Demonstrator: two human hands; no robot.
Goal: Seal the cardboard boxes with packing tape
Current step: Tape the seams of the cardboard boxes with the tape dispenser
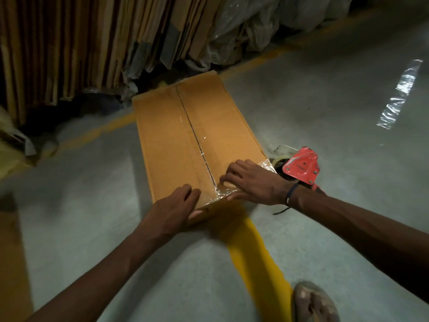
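A long brown cardboard box (167,140) lies on the grey floor, its two top flaps meeting in a centre seam. Clear packing tape (202,149) runs along the near part of that seam and wraps over the near edge. My left hand (171,208) grips the near edge of the box left of the seam, fingers on top and thumb under the edge. My right hand (250,180) presses the tape end down beside the seam with bent fingers. A red tape dispenser (301,168) lies on the floor just right of the box, behind my right wrist.
Flattened cardboard sheets (69,47) stand stacked along the back, with plastic wrapping (267,24) to their right. A loose strip of clear tape (399,94) lies on the floor at right. A yellow floor line (257,259) runs under the box toward a foot (313,303). Another cardboard piece (11,263) lies at left.
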